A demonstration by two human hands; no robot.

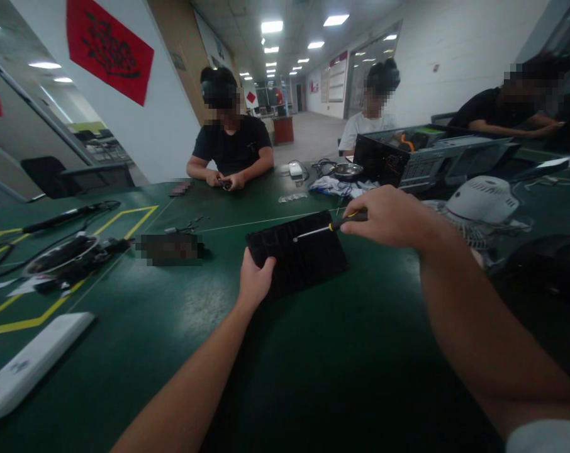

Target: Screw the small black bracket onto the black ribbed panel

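A flat, dark rectangular panel (316, 261) with raised ribs is tilted above the green table in front of me. My left hand (255, 277) is closed on its left edge, thumb on top and the other fingers hidden. In my right hand (386, 217) is a screwdriver (316, 233) with a black and yellow handle, its shaft pointing left across the panel. A small shiny bit, perhaps a screw, shows at the screwdriver's tip; whether the tip touches the panel I cannot tell.
On the green table (181, 365), a white bar-shaped object (39, 362) lies front left, with cables and dark parts (77, 251) behind it. An opened computer case (407, 160) and a white fan-like housing (483, 201) stand right. A co-worker (233, 148) sits opposite; two others sit farther right.
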